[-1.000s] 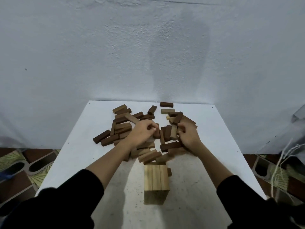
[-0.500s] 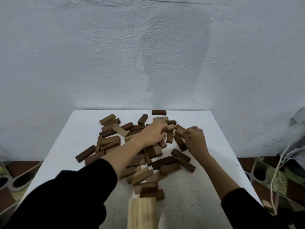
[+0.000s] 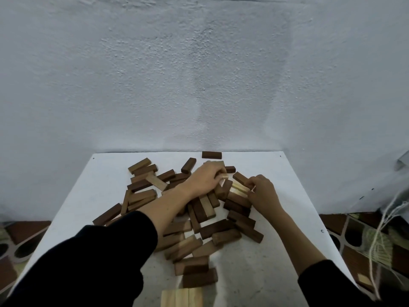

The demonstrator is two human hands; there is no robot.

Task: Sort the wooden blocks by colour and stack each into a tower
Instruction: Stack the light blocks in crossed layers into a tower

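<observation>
Where blocks [image 3: 199, 209] scatter, white table [image 3: 287, 185] abuts rough wall [image 3: 199, 74]

Two hands [image 3: 207, 178], one table [image 3: 88, 191]

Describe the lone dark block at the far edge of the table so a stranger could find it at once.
Start at the white table and follow its far edge along the wall. Just beyond the jumbled pile lies a dark brown block, flat and parallel to that edge. It alone touches no other block.
</observation>
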